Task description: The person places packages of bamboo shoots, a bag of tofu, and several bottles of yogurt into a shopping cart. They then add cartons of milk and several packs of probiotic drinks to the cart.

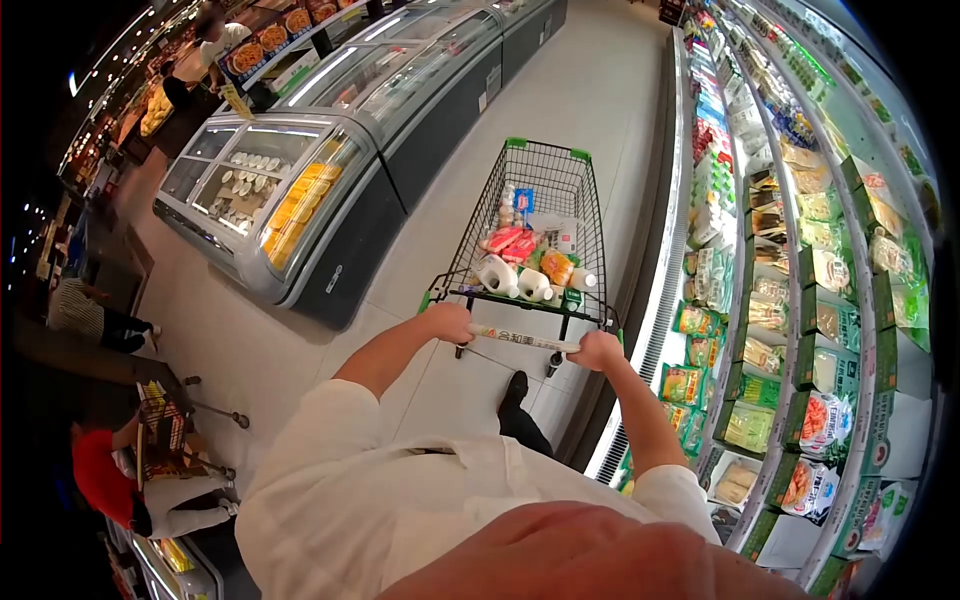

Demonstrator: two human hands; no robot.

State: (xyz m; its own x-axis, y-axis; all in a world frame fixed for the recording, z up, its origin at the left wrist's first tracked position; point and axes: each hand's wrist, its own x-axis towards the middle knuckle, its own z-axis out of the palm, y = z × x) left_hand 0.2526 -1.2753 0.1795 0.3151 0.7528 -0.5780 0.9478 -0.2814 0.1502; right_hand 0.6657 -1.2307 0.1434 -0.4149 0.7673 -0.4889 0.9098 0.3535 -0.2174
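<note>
Both my hands are wrapped round the handle bar (522, 338) of a shopping cart. My left hand (449, 322) is closed on the bar's left end, and my right hand (597, 351) grips its right end. Beyond the bar stands the wire shopping cart (545, 166) with green corners. In its basket lie white jugs (497, 275), red packages (511, 243), an orange-yellow package (557, 266), a blue packet (524, 200) and a white bottle (583, 279). What lies underneath these goods is hidden.
A long glass-topped freezer (345, 250) runs along the left of the aisle. Refrigerated shelves (790, 330) full of packaged food line the right side. Pale floor tiles (590, 80) stretch ahead. A person in red (105, 480) stands beside another cart (165, 425) at lower left.
</note>
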